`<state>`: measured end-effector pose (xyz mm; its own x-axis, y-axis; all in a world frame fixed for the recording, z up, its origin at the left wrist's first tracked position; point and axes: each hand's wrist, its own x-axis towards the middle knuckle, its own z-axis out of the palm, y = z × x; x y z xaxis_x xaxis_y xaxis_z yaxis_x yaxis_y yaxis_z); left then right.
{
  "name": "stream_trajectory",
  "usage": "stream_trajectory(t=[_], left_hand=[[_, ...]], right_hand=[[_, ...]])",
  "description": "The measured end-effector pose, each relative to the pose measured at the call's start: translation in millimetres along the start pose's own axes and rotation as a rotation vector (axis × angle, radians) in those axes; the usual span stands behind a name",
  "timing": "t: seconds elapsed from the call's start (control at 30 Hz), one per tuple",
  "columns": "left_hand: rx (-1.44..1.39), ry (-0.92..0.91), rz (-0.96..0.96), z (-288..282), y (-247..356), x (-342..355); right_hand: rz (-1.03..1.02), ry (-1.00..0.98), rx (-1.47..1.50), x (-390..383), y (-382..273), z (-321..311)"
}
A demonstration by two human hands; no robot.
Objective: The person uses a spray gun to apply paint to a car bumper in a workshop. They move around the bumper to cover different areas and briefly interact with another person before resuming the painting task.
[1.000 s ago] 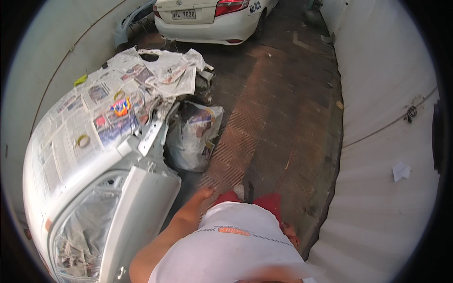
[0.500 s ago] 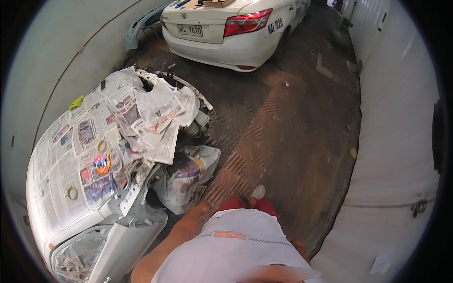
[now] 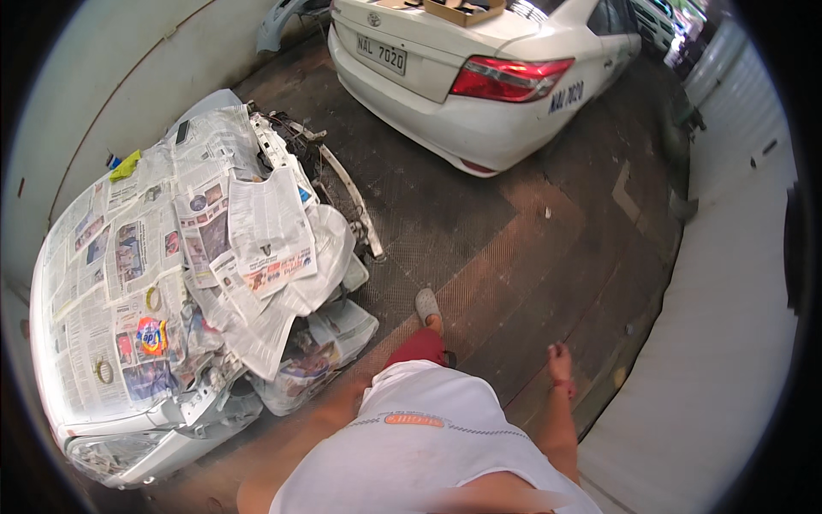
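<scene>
My right hand (image 3: 559,367) swings out over the floor with its fingers loosely apart and nothing visible in it. My left hand (image 3: 349,396) is low beside my shirt, smeared by motion and partly hidden, so its fingers do not show. Nearest to it is a bundle wrapped in clear plastic and newspaper (image 3: 312,355), beside a white car body (image 3: 53,390) covered in newspaper sheets (image 3: 272,224). On the sheets lie two tape rolls (image 3: 104,371), an orange and blue packet (image 3: 151,336), a yellow-green cloth (image 3: 125,165) and a dark flat rectangular object (image 3: 182,131).
Ahead stands a white sedan (image 3: 428,94), rear toward me, with a cardboard tray (image 3: 465,12) on its trunk. A detached curved strip (image 3: 351,197) juts from the covered car's front. White sheeting (image 3: 728,283) borders the right side; a pale wall (image 3: 111,60) rises at left.
I have stepped forward, and the sedan appears larger and further right. My right hand has swung forward into clear view; my left arm has drawn back. My visible foot is now further ahead.
</scene>
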<state>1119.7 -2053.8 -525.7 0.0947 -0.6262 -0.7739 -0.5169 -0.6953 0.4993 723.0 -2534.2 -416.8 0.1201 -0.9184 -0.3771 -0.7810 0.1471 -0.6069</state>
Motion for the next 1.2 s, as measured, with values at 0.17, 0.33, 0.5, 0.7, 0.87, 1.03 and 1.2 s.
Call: stream_trajectory(t=[0.17,0.33,0.5,0.7,0.87,1.03,1.2], left_hand=[[-0.458,0.339,-0.208,-179.9,88.1,92.9],[-0.609,0.449,-0.052,-356.5,147.8,148.4],[-0.730,0.472,-0.081,-458.9,176.1,183.0],[-0.664,0.418,-0.261,-502.8,193.6,221.4],[-0.643,0.551,-0.345,-554.8,220.3,239.3],[-0.764,0.737,-0.401,-631.7,234.8,247.5],[-0.895,0.752,-0.341,-725.4,205.6,263.7]], right_hand=[[0.211,-0.517,-0.327,46.1,-39.6,58.8],[0.432,-0.504,-0.107,118.7,-68.2,59.5],[0.344,-0.496,-0.256,268.2,-103.6,67.0],[0.086,-0.493,-0.375,472.8,-272.6,137.5],[-0.519,-0.772,-0.425,539.4,-518.7,224.3],[-0.686,-1.168,-0.488,528.0,-709.5,325.1],[-1.006,-1.304,-0.604,492.5,-842.5,444.4]])
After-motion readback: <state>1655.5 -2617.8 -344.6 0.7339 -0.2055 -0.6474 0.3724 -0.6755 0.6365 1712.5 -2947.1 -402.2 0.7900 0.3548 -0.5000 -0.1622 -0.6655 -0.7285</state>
